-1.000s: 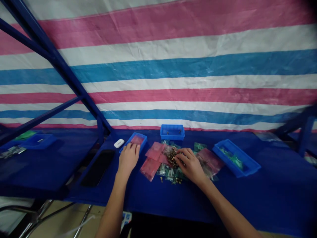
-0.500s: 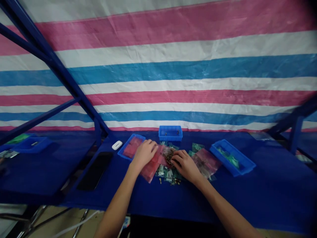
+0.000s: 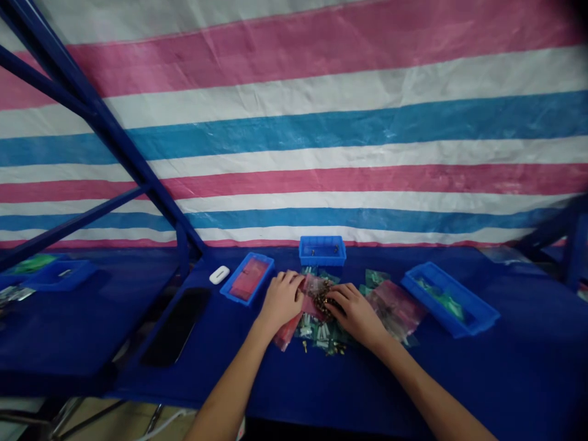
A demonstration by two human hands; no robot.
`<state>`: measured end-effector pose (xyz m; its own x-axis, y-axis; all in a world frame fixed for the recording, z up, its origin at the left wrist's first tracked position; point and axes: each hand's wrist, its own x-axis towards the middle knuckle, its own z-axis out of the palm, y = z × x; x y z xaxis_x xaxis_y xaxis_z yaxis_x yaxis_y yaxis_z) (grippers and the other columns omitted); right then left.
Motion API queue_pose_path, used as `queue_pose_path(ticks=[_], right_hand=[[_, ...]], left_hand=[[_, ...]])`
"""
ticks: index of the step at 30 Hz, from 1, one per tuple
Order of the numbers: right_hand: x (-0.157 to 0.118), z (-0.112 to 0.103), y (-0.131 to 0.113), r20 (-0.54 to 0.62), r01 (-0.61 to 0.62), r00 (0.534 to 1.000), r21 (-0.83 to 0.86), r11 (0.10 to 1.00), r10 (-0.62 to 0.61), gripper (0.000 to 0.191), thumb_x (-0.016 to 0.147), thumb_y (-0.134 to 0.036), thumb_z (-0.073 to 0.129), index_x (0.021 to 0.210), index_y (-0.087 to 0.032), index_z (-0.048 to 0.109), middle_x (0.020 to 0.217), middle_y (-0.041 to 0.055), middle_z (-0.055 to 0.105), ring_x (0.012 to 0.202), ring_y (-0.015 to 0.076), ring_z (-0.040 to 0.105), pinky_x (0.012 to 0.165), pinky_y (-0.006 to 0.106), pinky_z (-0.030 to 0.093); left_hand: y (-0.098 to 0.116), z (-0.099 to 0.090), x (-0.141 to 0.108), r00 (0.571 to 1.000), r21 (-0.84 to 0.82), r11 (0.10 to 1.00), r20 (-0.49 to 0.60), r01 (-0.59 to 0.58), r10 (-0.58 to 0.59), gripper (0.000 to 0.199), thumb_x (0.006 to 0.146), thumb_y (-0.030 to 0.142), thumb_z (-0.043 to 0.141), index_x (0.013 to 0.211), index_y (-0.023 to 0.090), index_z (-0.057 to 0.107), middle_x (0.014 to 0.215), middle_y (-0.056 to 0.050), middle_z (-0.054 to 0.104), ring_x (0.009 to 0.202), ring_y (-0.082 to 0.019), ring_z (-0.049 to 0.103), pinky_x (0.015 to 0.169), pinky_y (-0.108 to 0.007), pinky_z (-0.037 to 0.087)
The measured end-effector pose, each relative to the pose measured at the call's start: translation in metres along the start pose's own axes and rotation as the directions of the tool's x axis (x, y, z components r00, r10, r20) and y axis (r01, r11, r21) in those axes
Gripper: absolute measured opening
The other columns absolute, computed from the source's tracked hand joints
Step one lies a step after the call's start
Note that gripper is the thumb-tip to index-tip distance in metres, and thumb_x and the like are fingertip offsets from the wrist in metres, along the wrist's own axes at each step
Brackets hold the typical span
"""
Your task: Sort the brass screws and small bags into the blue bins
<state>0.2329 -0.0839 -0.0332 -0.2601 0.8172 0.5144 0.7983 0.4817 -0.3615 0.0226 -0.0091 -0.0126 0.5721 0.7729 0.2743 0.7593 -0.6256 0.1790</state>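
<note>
My left hand (image 3: pixel 282 299) curls its fingers over a pink plastic bag (image 3: pixel 288 332); its fingertips are partly hidden. Beside it, a pile of small brass-coloured parts (image 3: pixel 323 296) lies on pink plastic. My right hand (image 3: pixel 356 312) reaches into this pile from the right, thumb and fingers drawn together; whatever is between them is too small to make out. Under and in front of the hands lie green-tinted clear bags (image 3: pixel 321 332) with white pieces inside. A few loose brass parts (image 3: pixel 340 349) lie at the near edge of the heap.
A blue tray (image 3: pixel 271 275) with pink bags stands left, a blue tray (image 3: pixel 322 258) with a few small parts behind, and a blue tray (image 3: pixel 482 320) with green bags right. Further pink bags (image 3: pixel 397 306) lie right of my hand. A white case (image 3: pixel 219 275) and black phone (image 3: pixel 177 327) lie left.
My left hand has moved right, away from the left tray, and closed more over the pink bag. The right hand stays at the brass pile. The view has shifted slightly.
</note>
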Motion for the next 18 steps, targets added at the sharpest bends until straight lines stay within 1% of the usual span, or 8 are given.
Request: queue_pose_path(ticks=[3,8,12,15,18], right_hand=[[-0.001,0.002,0.006,0.014,0.027,1.000,-0.028,0.999,-0.027,0.020,0.088,-0.021,0.062,0.108,-0.025,0.064,0.103,0.0073,0.067,0.096,0.0246,0.059,0.081,0.042,0.053],[0.000,0.004,0.008,0.061,0.058,0.997,-0.069,0.996,-0.053,0.008,0.090,-0.019,0.058,0.094,-0.023,0.064,0.096,0.0067,0.065,0.088,0.0228,0.057,0.078,0.040,0.050],[0.001,0.005,0.006,0.093,0.085,0.993,-0.118,0.989,-0.074,0.005,0.091,-0.022,0.059,0.091,-0.023,0.063,0.095,0.0071,0.062,0.088,0.0226,0.055,0.080,0.039,0.048],[0.001,0.006,0.006,0.089,0.093,0.992,-0.096,0.991,-0.085,0.005,0.092,-0.023,0.058,0.090,-0.022,0.063,0.096,0.0071,0.062,0.089,0.0222,0.055,0.082,0.038,0.046],[0.000,0.005,0.006,0.049,0.091,0.995,-0.073,0.993,-0.088,0.008,0.093,-0.022,0.055,0.088,-0.021,0.062,0.095,0.0070,0.062,0.089,0.0216,0.055,0.084,0.038,0.045]], left_hand=[[0.000,0.004,0.000,1.000,0.037,0.999,-0.014,-0.004,0.005,0.038,0.089,0.019,0.048,0.125,0.021,0.058,0.121,-0.010,0.060,0.107,-0.026,0.052,0.091,-0.040,0.042],[-0.002,0.010,0.000,0.998,0.063,0.998,-0.053,-0.028,0.031,0.033,0.092,0.020,0.044,0.120,0.019,0.062,0.115,-0.010,0.063,0.104,-0.026,0.052,0.092,-0.040,0.043],[-0.003,0.012,0.001,0.996,0.093,0.994,-0.072,-0.054,0.061,0.029,0.093,0.018,0.044,0.112,0.018,0.065,0.109,-0.010,0.065,0.103,-0.026,0.052,0.091,-0.039,0.043],[-0.002,0.011,0.001,0.992,0.100,0.994,-0.110,-0.052,0.063,0.029,0.093,0.017,0.043,0.111,0.017,0.066,0.108,-0.010,0.065,0.103,-0.025,0.052,0.095,-0.039,0.042],[0.000,0.007,-0.001,0.983,0.109,0.993,-0.172,-0.048,0.067,0.031,0.095,0.018,0.043,0.118,0.017,0.064,0.108,-0.010,0.064,0.103,-0.024,0.052,0.098,-0.039,0.041]])
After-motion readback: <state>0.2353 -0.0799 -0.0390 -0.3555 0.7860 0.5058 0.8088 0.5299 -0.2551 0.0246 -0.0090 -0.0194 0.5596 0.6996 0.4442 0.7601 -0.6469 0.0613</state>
